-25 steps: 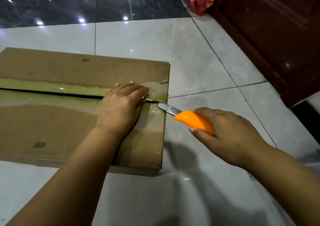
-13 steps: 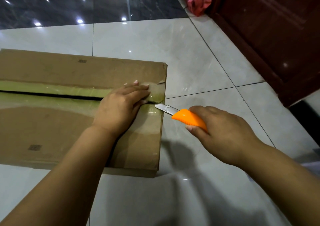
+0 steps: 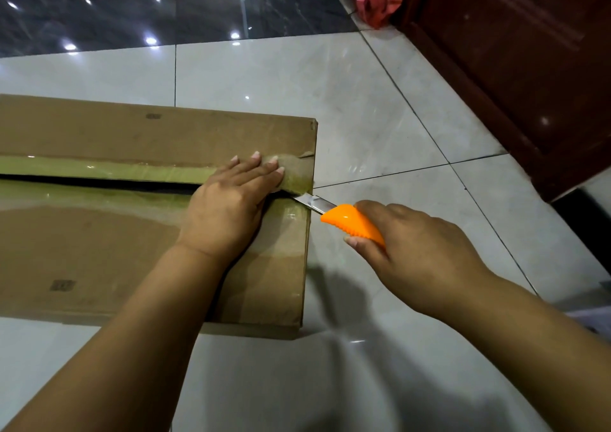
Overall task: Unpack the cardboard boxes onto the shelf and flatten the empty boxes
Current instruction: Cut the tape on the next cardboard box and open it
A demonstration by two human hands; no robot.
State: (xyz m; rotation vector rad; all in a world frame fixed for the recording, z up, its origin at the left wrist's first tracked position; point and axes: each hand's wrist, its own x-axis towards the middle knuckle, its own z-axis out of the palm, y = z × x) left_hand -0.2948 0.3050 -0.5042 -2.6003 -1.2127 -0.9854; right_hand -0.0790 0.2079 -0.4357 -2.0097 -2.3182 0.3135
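Here a flat cardboard box (image 3: 99,243) lies on the pale tiled floor (image 3: 297,78), its taped centre seam split open along most of its length. Two small dark printed marks on the cardboard are too blurred to read. The left hand (image 3: 228,207) presses flat, fingers straight, near the box's right end. The right hand (image 3: 413,253) grips an orange utility knife (image 3: 350,223), whose blade meets the seam at the box edge.
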